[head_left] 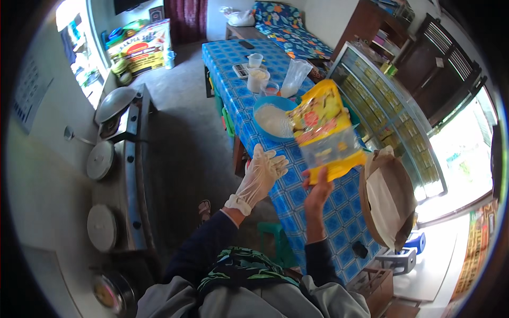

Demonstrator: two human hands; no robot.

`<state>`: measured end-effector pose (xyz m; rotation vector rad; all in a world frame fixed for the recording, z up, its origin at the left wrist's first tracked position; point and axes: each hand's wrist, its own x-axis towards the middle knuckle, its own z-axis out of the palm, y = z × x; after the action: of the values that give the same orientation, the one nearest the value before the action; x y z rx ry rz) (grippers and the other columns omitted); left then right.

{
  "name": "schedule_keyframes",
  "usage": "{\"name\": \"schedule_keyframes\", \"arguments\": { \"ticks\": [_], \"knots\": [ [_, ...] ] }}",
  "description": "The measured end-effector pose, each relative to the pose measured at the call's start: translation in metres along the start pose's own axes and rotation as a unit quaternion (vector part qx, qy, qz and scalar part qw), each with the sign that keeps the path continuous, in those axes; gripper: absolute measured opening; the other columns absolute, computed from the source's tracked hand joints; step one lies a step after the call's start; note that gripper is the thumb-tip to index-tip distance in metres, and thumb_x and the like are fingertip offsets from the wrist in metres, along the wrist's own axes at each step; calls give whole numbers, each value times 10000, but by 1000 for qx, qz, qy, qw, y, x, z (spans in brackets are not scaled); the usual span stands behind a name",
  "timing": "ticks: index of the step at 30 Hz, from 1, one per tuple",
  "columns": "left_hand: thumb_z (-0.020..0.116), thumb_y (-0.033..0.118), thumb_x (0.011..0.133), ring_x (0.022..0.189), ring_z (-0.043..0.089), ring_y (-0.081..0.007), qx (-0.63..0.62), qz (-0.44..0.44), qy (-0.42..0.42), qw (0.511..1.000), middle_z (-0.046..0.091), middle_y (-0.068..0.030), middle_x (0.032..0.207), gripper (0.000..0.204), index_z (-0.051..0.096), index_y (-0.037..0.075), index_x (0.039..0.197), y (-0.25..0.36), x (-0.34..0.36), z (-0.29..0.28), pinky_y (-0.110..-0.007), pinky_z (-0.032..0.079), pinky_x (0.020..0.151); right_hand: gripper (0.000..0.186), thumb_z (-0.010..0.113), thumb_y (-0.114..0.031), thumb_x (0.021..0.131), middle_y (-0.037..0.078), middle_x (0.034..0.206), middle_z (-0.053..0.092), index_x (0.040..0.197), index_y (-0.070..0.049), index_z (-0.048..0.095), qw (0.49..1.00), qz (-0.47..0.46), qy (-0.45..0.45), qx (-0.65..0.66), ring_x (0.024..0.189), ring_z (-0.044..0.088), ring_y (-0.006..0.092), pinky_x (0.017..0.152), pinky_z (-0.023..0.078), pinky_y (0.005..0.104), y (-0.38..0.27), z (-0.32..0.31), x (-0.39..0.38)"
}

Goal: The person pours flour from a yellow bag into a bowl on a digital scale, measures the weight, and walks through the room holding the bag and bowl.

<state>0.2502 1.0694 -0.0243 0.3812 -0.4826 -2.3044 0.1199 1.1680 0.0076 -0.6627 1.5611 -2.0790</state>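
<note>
My left hand (263, 170) wears a thin whitish disposable glove. Its fingers are spread and slightly bent, with nothing held, beside the table's left edge. My right hand (319, 193) is bare and grips the lower end of a yellow plastic packet (320, 119) with a clear middle. The packet is tilted over the table and covers the right side of a blue basin (256, 119). Inside the basin lies a whitish, flour-like mass (273, 121). Beyond it stand a tub of pale contents (258, 81), a small clear cup (255, 60) and a clear plastic bag (296, 77).
A blue checked cloth covers the long table (333, 225). At its right are a round paper-lined tray (367, 214) and a glass display case (389, 100). A green stool (277, 243) stands near my legs. Along the left wall runs a stove counter (139, 175) with lidded pots (101, 159).
</note>
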Motion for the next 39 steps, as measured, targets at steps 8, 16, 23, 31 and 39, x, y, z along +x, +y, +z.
{"name": "schedule_keyframes", "arguments": {
  "ticks": [8, 16, 23, 31, 39],
  "knots": [
    [438, 629, 914, 1336, 329, -410, -14, -56, -44, 997, 283, -313, 1437, 931, 145, -92, 1425, 124, 140, -44, -505, 290, 1090, 377, 491, -359, 978, 46, 697, 618, 1056, -13, 618, 990, -34, 107, -82, 491, 474, 53, 424, 329, 194, -8, 100, 115],
    [316, 593, 965, 1329, 328, -426, -57, -148, -9, 987, 286, -321, 1421, 890, 91, -132, 1429, 177, 281, -47, -496, 271, 1113, 361, 500, -357, 979, 44, 677, 618, 1049, -20, 607, 980, -70, 141, -123, 458, 446, 60, 419, 315, 189, 20, 215, 215],
    [284, 593, 971, 1332, 326, -377, -161, -155, -62, 973, 368, -215, 1427, 751, 262, -4, 1425, 191, 406, -42, -511, 273, 1104, 352, 482, -299, 987, 118, 627, 582, 1017, 28, 608, 897, -147, 150, -390, 468, 525, 210, 442, 395, 336, 106, 263, 332],
    [394, 487, 977, 1113, 521, -280, -740, -362, -103, 558, 578, -128, 1203, 549, 483, 46, 1290, 198, 491, -106, -555, 331, 1027, 212, 460, -171, 992, 177, 632, 585, 957, 7, 570, 782, -137, 32, -607, 550, 593, 363, 505, 436, 449, 128, 310, 358],
    [291, 689, 915, 1327, 337, -356, -370, -275, -99, 882, 311, -159, 1485, 828, 257, 58, 1449, 225, 507, -82, -530, 234, 1116, 159, 484, -128, 969, 175, 686, 600, 999, 4, 568, 798, -125, 110, -579, 595, 603, 351, 549, 457, 440, 119, 323, 355]
  ]
}}
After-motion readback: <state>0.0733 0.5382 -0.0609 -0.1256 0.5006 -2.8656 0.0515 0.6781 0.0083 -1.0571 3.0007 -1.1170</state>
